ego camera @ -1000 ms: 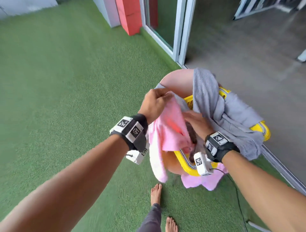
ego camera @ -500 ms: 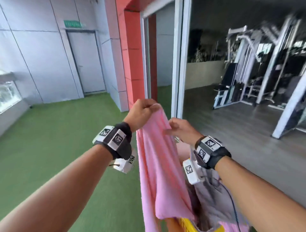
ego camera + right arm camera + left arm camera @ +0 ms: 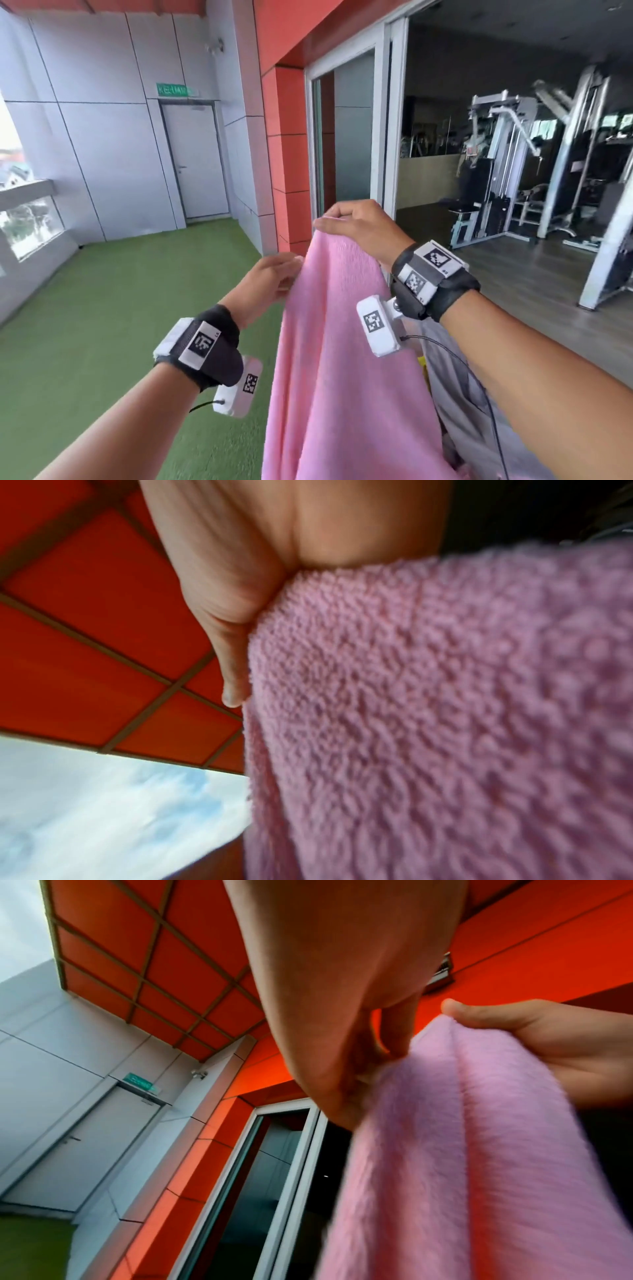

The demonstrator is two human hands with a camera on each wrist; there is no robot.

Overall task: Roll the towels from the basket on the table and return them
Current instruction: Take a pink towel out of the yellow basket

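A pink towel (image 3: 342, 359) hangs in the air in front of me, lifted by its top edge. My right hand (image 3: 349, 226) grips the top of it at the highest point, thumb pressed on the cloth (image 3: 428, 696). My left hand (image 3: 274, 277) pinches the towel's left edge a little lower, fingers curled on the pink fabric (image 3: 479, 1150). A sliver of the yellow basket (image 3: 422, 363) shows behind the towel at the lower right, with a grey towel (image 3: 459, 404) draped over it.
Green artificial turf (image 3: 120, 308) covers the floor to the left. An orange pillar (image 3: 284, 154) and a sliding glass door frame (image 3: 383, 130) stand straight ahead. Gym machines (image 3: 507, 164) fill the room beyond. A grey door (image 3: 195, 164) is at the back left.
The pink towel has come up out of the basket. My right hand rose to the top of the towel; my left hand dropped lower on its left edge. My view lifted.
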